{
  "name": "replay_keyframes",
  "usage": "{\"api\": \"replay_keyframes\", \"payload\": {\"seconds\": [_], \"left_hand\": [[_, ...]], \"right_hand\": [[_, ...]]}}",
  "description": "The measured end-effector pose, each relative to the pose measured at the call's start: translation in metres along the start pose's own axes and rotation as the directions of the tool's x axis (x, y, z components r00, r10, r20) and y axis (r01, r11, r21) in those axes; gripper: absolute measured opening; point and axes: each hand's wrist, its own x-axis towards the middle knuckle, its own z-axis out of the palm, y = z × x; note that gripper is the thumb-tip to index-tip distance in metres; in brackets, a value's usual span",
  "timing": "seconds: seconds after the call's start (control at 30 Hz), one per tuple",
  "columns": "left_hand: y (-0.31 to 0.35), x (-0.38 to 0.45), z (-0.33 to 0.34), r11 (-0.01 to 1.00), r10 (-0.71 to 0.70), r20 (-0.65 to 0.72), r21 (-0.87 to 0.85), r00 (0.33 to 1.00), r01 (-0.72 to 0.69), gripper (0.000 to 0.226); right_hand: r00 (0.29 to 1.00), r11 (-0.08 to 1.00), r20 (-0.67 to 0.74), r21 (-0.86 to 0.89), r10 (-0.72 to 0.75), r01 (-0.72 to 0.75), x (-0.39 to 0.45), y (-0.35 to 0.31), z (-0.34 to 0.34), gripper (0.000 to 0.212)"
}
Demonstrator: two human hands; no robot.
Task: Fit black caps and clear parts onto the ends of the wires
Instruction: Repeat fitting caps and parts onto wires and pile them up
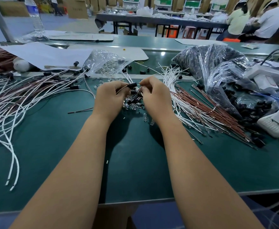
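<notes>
My left hand pinches a brown wire whose far end carries a black cap. My right hand has its fingers curled at the cap's right side, pinching something small that I cannot make out. Under and between the hands lies a small heap of black caps and clear parts. Finished capped wires spread out to the left. Bare white and brown wires fan out to the right.
A clear bag of clear parts lies behind the hands. Large bags of black caps fill the right side. A white device and a white object sit far right. Cardboard sheets lie at the back left.
</notes>
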Motion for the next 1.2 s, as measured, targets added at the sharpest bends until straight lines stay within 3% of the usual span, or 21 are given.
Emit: {"api": "replay_keyframes", "payload": {"seconds": [0.17,0.43,0.93,1.2], "left_hand": [[-0.0004,-0.0008,0.0002,0.999,-0.014,-0.012,-0.036,1.0,0.014,0.012],[-0.0018,-0.0006,0.0022,1.0,-0.012,0.015,-0.017,1.0,0.012,0.011],[0.0004,-0.0021,0.0029,0.998,0.048,0.069,0.033,0.996,-0.05,0.008],[-0.0016,-0.0013,0.0025,0.999,0.03,0.052,-0.032,0.998,-0.029,0.012]], "right_hand": [[0.992,0.972,-0.017,0.201,0.126,-0.121,0.0035,-0.0011,-0.0001,0.016],[0.989,0.952,-0.043,0.278,0.142,-0.124,0.0059,0.0047,-0.001,0.02],[0.995,0.935,-0.069,0.353,0.071,-0.042,0.0057,0.0051,-0.003,0.026],[0.994,0.948,-0.088,0.316,0.07,-0.038,0.0049,0.0045,-0.0042,0.014]]}}
